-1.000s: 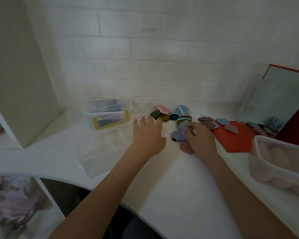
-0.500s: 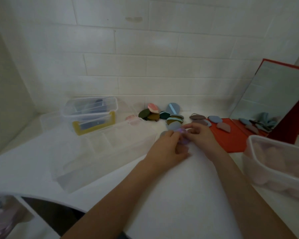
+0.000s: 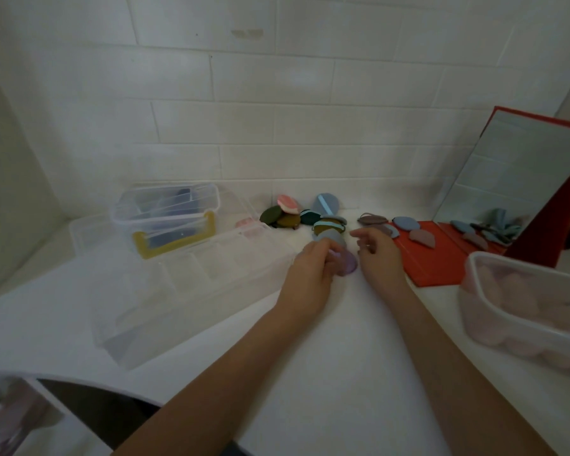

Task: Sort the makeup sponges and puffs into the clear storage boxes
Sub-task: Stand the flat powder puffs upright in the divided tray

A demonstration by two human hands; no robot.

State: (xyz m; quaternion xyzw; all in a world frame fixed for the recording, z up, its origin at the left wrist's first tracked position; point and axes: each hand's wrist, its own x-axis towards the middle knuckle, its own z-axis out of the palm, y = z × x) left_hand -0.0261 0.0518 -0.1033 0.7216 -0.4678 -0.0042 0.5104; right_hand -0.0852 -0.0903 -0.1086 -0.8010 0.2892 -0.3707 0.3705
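A pile of coloured puffs (image 3: 313,217) lies against the tiled wall, with more puffs (image 3: 405,223) spread to its right. My left hand (image 3: 310,278) grips a purple puff (image 3: 346,264) and a grey-blue one just in front of the pile. Beside it, my right hand (image 3: 377,255) hovers with loosely spread fingers and holds nothing. A long clear divided box (image 3: 191,291) lies open on the left. A small clear box with a yellow latch (image 3: 168,218) stands behind it, holding dark items.
A red stand (image 3: 441,258) with a tilted mirror (image 3: 520,172) sits at the right, some puffs on its base. A clear tub (image 3: 520,311) of pale pink sponges stands at the right edge. The white counter's curved front edge runs at lower left.
My left hand came across from the divided box to the purple puff and took hold of it. My right hand let the puff go and drew slightly right. The camera moved closer.
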